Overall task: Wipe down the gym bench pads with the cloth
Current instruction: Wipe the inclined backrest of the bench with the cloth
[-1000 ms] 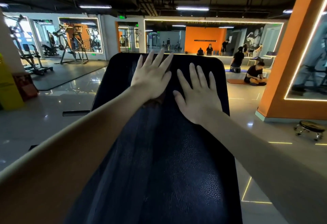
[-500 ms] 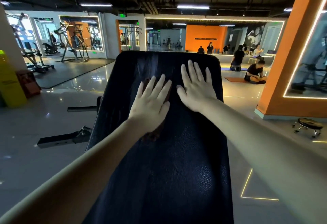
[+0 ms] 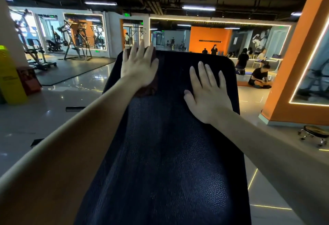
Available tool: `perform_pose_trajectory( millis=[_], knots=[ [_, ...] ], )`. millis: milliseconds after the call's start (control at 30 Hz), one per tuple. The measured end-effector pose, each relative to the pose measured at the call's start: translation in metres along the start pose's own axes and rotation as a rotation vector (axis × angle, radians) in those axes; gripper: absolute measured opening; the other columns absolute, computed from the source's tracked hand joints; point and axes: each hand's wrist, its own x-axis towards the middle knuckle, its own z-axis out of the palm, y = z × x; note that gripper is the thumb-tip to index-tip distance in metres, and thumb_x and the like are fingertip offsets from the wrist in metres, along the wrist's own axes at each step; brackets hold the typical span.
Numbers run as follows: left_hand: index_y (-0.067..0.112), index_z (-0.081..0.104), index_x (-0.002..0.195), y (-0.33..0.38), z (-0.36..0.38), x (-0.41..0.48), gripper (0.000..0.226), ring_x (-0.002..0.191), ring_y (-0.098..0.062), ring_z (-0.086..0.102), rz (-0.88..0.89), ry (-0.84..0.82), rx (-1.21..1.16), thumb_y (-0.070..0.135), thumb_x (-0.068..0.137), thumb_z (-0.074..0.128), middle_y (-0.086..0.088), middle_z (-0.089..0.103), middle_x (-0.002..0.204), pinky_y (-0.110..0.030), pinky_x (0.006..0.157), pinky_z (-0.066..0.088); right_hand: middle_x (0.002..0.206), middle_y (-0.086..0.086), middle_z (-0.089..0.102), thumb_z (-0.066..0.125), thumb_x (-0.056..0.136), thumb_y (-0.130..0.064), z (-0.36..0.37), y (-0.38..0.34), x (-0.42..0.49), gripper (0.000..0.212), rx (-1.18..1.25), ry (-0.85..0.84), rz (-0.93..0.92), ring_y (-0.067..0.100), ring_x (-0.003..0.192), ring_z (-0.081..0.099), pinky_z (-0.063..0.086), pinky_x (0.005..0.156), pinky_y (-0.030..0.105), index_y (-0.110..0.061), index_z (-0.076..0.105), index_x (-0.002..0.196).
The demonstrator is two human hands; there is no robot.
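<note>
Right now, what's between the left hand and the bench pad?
The cloth: the left hand presses it flat against the bench pad near the top left corner. Its edges show in the head view.

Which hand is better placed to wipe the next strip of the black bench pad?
Left. The left hand presses flat on the dark brown cloth at the far left corner of the black textured bench pad; the right hand lies bare on the pad, probably only bracing.
</note>
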Motion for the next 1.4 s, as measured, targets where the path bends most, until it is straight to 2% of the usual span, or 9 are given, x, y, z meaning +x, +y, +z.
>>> perform_pose_trajectory(
  millis=[200,433,500,600,800,1033,1200,1333,1400],
  knots=[
    [0.027,-0.003,0.157,0.001,-0.008,0.002,0.061,0.151,-0.023,-0.014,-0.11,-0.029,-0.037,0.047,0.104,0.018,-0.001,-0.012,0.165,-0.05,0.121,-0.007,0.162,0.009,-0.024,0.012,0.102,-0.046,-0.003,-0.004,-0.001,0.067,-0.001,-0.01,0.012,0.022,0.149,-0.023,-0.013,0.12,0.049,-0.016,-0.015,0.155],
    [0.025,0.01,0.157,0.022,0.008,-0.123,0.07,0.152,-0.023,-0.003,0.48,-0.019,-0.034,0.055,0.094,0.013,0.001,0.002,0.165,-0.045,0.122,-0.003,0.161,0.01,-0.025,0.011,0.103,-0.046,-0.007,-0.004,-0.001,0.067,-0.032,-0.039,0.015,0.023,0.149,-0.023,-0.011,0.121,0.049,-0.016,-0.016,0.155],
    [0.026,0.011,0.157,0.01,0.01,-0.128,0.068,0.152,-0.022,-0.002,0.542,-0.037,-0.029,0.053,0.095,0.013,0.001,0.004,0.165,-0.041,0.12,-0.004,0.161,0.01,-0.025,0.011,0.103,-0.047,-0.007,-0.004,-0.001,0.067,-0.036,-0.039,0.009,0.023,0.149,-0.023,-0.011,0.121,0.049,-0.016,-0.017,0.155],
    [0.029,0.009,0.157,0.006,0.012,-0.109,0.063,0.152,-0.022,-0.004,0.423,0.012,-0.034,0.049,0.098,0.015,-0.001,0.002,0.165,-0.043,0.122,-0.001,0.161,0.009,-0.026,0.011,0.103,-0.046,-0.005,-0.004,0.0,0.066,-0.025,-0.033,0.002,0.022,0.149,-0.023,-0.012,0.121,0.048,-0.016,-0.017,0.154],
    [0.028,-0.002,0.158,-0.01,0.002,-0.039,0.06,0.151,-0.025,-0.011,-0.011,0.019,-0.05,0.042,0.104,0.023,-0.003,-0.008,0.165,-0.047,0.121,-0.006,0.162,0.009,-0.025,0.011,0.103,-0.045,-0.003,-0.002,-0.002,0.065,0.004,-0.009,-0.011,0.022,0.149,-0.024,-0.014,0.12,0.048,-0.016,-0.016,0.155],
    [0.026,-0.008,0.157,-0.004,-0.005,-0.033,0.062,0.15,-0.025,-0.016,-0.101,-0.045,-0.057,0.043,0.104,0.019,-0.003,-0.014,0.164,-0.05,0.12,-0.007,0.162,0.008,-0.024,0.011,0.103,-0.044,-0.004,-0.004,-0.003,0.065,0.014,-0.008,0.001,0.021,0.149,-0.024,-0.013,0.12,0.048,-0.017,-0.015,0.155],
    [0.023,-0.005,0.157,0.014,0.001,-0.1,0.063,0.151,-0.025,-0.014,0.038,-0.057,-0.044,0.043,0.103,0.02,-0.003,-0.012,0.165,-0.05,0.122,-0.005,0.162,0.008,-0.024,0.007,0.104,-0.047,-0.008,-0.007,-0.004,0.064,-0.01,-0.037,0.016,0.021,0.149,-0.023,-0.013,0.121,0.048,-0.017,-0.017,0.155],
    [0.02,0.012,0.157,0.017,0.013,-0.177,0.065,0.152,-0.027,0.004,0.344,-0.02,-0.008,0.045,0.097,0.018,-0.005,0.007,0.165,-0.055,0.121,0.012,0.162,0.008,-0.025,0.005,0.103,-0.048,-0.011,-0.007,-0.004,0.064,-0.015,-0.063,0.009,0.022,0.149,-0.023,-0.012,0.121,0.048,-0.017,-0.018,0.154],
    [0.021,0.015,0.158,0.009,0.02,-0.195,0.063,0.152,-0.026,0.005,0.509,-0.047,0.021,0.042,0.099,0.024,-0.003,0.009,0.165,-0.05,0.121,0.008,0.161,0.008,-0.026,0.004,0.103,-0.048,-0.009,-0.006,-0.008,0.063,-0.015,-0.066,-0.008,0.022,0.149,-0.024,-0.012,0.121,0.048,-0.018,-0.019,0.154]
  ],
)
